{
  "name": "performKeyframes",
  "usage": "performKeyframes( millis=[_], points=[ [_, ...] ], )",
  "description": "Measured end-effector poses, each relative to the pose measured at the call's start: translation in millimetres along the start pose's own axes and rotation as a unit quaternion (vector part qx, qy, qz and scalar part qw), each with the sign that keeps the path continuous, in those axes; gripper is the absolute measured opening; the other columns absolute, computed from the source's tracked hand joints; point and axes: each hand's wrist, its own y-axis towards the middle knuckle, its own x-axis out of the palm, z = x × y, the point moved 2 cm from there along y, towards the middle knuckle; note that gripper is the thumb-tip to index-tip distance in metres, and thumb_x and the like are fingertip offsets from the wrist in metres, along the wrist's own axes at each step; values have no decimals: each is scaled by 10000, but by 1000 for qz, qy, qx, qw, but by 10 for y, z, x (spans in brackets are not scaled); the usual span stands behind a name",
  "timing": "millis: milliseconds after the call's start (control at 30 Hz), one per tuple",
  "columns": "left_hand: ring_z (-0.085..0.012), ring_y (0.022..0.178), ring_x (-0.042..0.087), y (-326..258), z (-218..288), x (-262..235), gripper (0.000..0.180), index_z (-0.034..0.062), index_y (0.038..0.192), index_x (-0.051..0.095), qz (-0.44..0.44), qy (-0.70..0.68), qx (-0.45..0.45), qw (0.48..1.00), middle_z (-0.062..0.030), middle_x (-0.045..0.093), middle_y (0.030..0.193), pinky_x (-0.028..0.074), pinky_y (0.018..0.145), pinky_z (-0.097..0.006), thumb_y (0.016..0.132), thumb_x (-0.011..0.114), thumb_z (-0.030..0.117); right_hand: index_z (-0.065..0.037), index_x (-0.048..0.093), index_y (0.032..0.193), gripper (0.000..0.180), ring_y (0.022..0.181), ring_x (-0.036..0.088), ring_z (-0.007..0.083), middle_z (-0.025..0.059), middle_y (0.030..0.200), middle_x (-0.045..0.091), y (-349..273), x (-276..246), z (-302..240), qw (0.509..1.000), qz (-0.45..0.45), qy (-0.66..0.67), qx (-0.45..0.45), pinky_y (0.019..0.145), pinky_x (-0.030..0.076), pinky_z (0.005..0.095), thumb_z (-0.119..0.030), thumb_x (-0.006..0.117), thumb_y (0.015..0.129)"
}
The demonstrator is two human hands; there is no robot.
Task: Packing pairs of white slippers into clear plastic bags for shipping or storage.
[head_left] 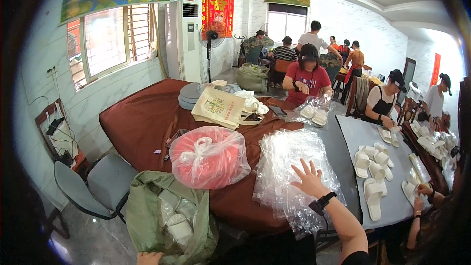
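My right hand [311, 181], fingers spread, is over a pile of clear plastic bags [289, 154] on the table. Nothing is held in it, and a black band circles the wrist. At the lower edge, only part of my left hand [149, 258] shows, against the near rim of a green woven sack [142, 216]. Its fingers are mostly cut off by the picture's edge, so its grip is unclear. Inside the sack lie white slippers [180, 228] in clear plastic.
On the brown-covered table [142, 113] are a red bundle in plastic [211, 159] and a cream tote bag [218, 107]. Loose white slippers [374, 198] lie on the grey table at right. Across from me, a person in red [309, 76] handles bagged slippers. A grey chair [110, 181] stands left.
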Motion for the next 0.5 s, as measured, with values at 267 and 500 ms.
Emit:
performKeyframes(
  millis=[267,500],
  points=[
    [-410,1297,440,109,-732,-377,742,82,1314,553,-119,69,-110,984,-215,402,1440,416,1020,-541,720,855,410,-292,491,1485,603,1461,283,467,131,1582,381,-126,368,206,999,22,18,-37,1089,254,689,-502,635,938],
    [-418,1104,553,-362,-134,-998,673,6,1181,545,252,9,-114,961,-225,448,1309,478,924,-467,663,907,236,-219,669,1291,406,1320,505,322,89,1369,618,-155,304,408,990,126,46,-47,1012,361,537,-294,713,895]
  ],
)
